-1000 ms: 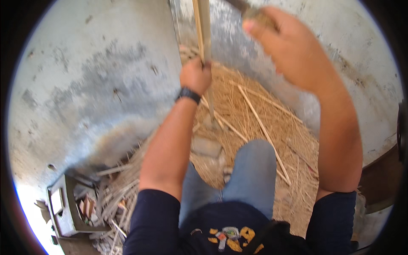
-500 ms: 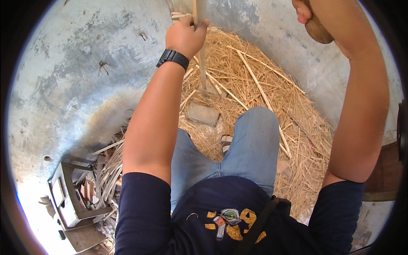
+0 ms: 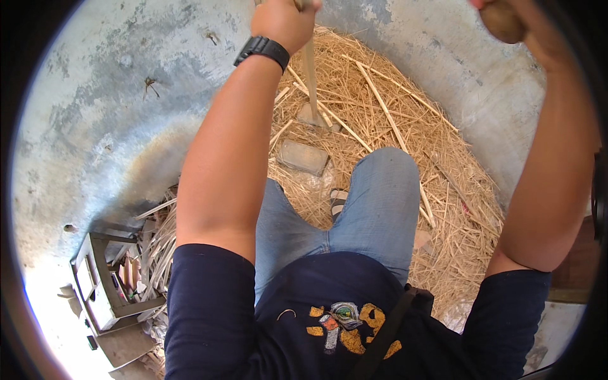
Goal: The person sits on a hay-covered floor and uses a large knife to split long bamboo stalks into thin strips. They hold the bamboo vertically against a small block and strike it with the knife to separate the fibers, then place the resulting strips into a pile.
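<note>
My left hand (image 3: 284,24), a black watch (image 3: 263,52) on its wrist, is closed around an upright pale bamboo strip (image 3: 309,73). The strip's lower end comes down at a grey block (image 3: 309,115) among the shavings, and its top is cut off by the upper edge. High at the upper right, my right hand (image 3: 531,19) is only partly in view, gripping a thick brown wooden handle (image 3: 502,23) with a rounded end. What that handle belongs to lies outside the picture.
Bamboo shavings (image 3: 380,88) and long split strips (image 3: 386,114) cover the floor ahead. A grey brick (image 3: 304,158) lies nearer my knees. Weathered walls (image 3: 139,69) close in on both sides. At lower left, a wooden frame (image 3: 101,285) stands by scrap wood (image 3: 155,253).
Both my hands have risen toward the upper edge, and the right one has also moved outward with the handle. The view has shifted slightly. The strip is still in my left hand.
</note>
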Tool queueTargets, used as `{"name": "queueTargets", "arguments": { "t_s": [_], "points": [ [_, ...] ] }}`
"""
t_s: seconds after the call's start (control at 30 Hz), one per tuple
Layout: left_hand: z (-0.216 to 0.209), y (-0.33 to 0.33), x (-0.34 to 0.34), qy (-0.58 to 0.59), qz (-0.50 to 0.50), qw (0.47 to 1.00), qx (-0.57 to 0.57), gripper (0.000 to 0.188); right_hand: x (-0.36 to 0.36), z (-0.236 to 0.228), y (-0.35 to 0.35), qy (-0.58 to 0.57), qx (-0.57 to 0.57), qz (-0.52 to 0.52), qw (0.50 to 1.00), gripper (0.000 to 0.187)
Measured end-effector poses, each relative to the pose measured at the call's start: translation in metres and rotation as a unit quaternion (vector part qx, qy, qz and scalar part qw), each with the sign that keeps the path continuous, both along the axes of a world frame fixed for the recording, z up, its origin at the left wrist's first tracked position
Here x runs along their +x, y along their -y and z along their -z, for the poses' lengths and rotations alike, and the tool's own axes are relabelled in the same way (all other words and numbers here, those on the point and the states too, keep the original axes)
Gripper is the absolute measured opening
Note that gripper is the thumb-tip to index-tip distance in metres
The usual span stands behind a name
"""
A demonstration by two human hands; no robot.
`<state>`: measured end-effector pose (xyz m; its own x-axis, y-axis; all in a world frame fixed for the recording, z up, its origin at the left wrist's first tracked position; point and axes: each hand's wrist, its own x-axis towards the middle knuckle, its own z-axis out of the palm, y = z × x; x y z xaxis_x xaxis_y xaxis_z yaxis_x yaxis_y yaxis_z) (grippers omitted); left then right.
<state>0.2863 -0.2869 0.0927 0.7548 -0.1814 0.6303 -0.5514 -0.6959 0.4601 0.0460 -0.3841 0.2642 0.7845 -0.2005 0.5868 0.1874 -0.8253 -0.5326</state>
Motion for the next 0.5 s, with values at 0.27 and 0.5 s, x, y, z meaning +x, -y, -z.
{"name": "queueTargets", "arguments": {
  "t_s": [0.27, 0.5],
  "points": [
    [-0.008, 0.003, -0.016, -0.045, 0.034, 0.998, 0.011, 0.043, 0.005, -0.008, 0.02, -0.056, -0.011, -0.019, 0.998, 0.029],
    [-0.013, 0.019, -0.021, -0.087, 0.032, 0.996, 0.014, 0.034, -0.007, -0.041, 0.026, -0.116, -0.008, 0.004, 0.993, 0.025]
  ]
}}
